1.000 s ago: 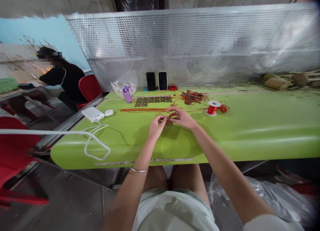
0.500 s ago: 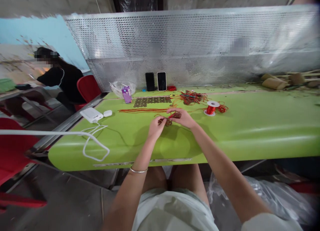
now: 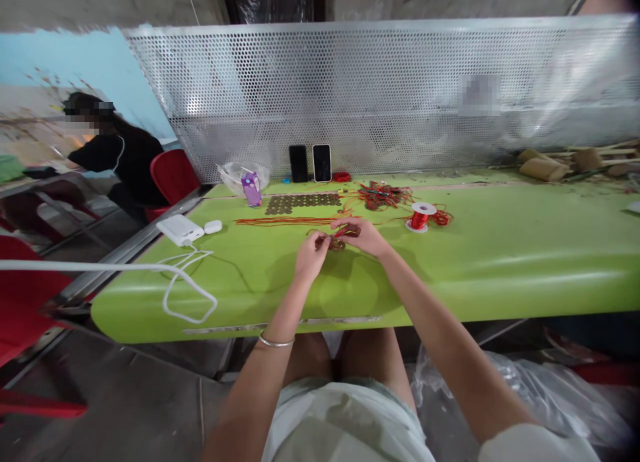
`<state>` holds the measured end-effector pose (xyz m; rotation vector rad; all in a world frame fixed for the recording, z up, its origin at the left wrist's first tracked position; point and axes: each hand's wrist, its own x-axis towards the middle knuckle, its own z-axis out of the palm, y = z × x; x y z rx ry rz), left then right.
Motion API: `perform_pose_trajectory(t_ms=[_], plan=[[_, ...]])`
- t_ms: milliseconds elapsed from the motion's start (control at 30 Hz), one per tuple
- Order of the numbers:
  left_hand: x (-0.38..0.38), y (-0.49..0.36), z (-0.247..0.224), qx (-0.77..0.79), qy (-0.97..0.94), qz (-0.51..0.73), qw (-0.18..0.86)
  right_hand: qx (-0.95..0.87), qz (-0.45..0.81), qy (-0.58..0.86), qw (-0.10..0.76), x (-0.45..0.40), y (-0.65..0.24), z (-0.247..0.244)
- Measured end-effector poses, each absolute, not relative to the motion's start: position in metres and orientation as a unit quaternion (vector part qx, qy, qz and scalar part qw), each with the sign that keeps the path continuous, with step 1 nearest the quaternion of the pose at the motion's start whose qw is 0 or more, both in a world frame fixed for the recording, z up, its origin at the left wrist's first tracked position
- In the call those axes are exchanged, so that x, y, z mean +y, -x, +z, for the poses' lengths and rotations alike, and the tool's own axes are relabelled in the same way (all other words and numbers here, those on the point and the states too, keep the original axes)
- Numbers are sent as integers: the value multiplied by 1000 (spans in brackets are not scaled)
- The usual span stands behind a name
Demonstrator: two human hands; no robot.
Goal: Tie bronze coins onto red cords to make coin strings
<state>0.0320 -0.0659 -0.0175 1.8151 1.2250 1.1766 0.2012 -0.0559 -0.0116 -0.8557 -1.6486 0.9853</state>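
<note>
Over the green table, my left hand pinches a small cluster of round brown coins threaded with red cord. My right hand meets it from the right, thumb and fingers closed on the red cord. The fingers hide part of the cord and of the coins. Just beyond my hands lie cut lengths of red cord in a loose bundle. Behind those, brown coins are laid out in rows. To the right stands a white spool of red cord.
A tangled pile of red cords and coins lies at the back. Two phones lean on the perforated metal panel. At left are a purple box, a white power bank and a looping cable. Another person sits far left.
The view has shifted very slightly. My hands stay together over the coins, with only a small shift of the fingers on the cord.
</note>
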Motion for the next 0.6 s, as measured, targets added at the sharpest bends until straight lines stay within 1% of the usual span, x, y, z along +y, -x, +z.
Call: perform_pose_trajectory(t_ms=[233, 400, 533, 600], plan=[[-68, -32, -14, 490, -688, 434, 314, -690, 398, 341, 499, -55, -201, -12], [-69, -33, -14, 509, -695, 412, 297, -689, 381, 332, 520, -55, -203, -11], [-70, -32, -13, 515, -695, 410, 289, -685, 371, 320, 539, -54, -208, -3], [-70, -32, -12, 514, -694, 413, 290, -689, 372, 317, 535, -53, -212, 6]])
